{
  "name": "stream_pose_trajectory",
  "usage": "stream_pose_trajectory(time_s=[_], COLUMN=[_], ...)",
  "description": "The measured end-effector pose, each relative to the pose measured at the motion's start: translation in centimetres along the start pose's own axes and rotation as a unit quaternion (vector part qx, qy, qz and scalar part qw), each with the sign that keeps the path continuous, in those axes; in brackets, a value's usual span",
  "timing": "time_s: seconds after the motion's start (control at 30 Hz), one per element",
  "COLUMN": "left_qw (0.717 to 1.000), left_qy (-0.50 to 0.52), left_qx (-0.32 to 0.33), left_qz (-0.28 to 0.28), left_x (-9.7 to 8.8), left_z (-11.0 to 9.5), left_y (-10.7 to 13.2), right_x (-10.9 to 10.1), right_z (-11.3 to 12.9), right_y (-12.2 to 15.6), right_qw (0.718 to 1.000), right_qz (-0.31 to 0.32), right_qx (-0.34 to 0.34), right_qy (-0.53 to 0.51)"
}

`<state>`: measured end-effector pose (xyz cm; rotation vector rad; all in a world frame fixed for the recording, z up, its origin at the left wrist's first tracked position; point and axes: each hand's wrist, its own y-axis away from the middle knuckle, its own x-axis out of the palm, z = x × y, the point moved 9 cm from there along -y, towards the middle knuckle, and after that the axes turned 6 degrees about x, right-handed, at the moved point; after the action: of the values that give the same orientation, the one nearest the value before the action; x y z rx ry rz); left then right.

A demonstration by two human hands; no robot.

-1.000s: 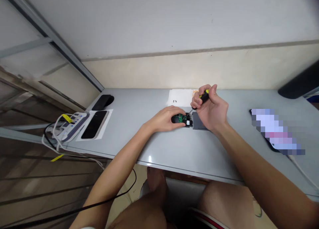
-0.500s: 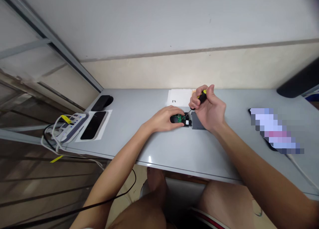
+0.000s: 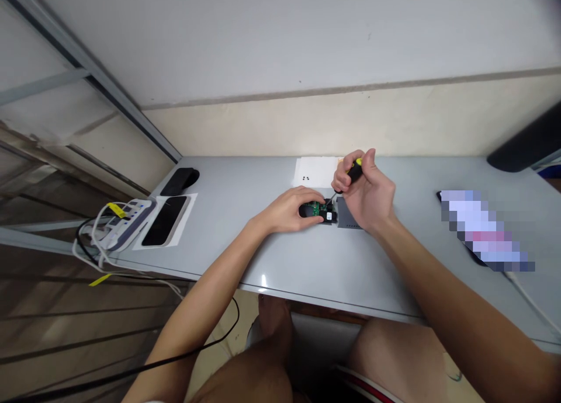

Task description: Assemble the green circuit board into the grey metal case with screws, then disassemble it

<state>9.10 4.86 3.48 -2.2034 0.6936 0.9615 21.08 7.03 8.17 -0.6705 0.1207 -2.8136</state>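
My left hand (image 3: 291,209) grips a small black device with an exposed green circuit board (image 3: 316,209), thumb on the near side and fingers on the far side. A white label shows on its black part. In my right hand (image 3: 368,187) is a screwdriver (image 3: 356,170) with a black and yellow handle, fingers wrapped round it. Its thin shaft slants down to the left and the tip meets the board area; exact contact is too small to tell. A dark grey casing (image 3: 348,214) lies just right of the board, partly hidden under my right hand.
Several tiny black pieces (image 3: 305,178) lie on white paper (image 3: 322,172) behind the hands. At left are a dark phone (image 3: 165,221), a power strip (image 3: 129,223) with cables and a black object (image 3: 177,181). A blurred-out phone (image 3: 482,230) with a white cable (image 3: 532,301) lies at right.
My right hand and wrist have shifted very slightly to the left, still round the screwdriver. The left hand and the device look the same.
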Motion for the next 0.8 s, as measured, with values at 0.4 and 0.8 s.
stream_pose_trajectory(time_s=[0.4, 0.8], left_qw=[1.0, 1.0], left_qy=[-0.006, -0.013], left_qx=[-0.008, -0.009], left_qz=[-0.001, 0.008], left_x=[0.15, 0.18], left_z=[-0.09, -0.12], left_y=[-0.04, 0.03], right_x=[0.24, 0.13], right_z=[0.01, -0.06], right_y=[0.14, 0.17], right_qw=[1.0, 1.0], right_qz=[0.013, 0.0], right_qx=[-0.005, -0.004], right_qy=[-0.004, 0.01])
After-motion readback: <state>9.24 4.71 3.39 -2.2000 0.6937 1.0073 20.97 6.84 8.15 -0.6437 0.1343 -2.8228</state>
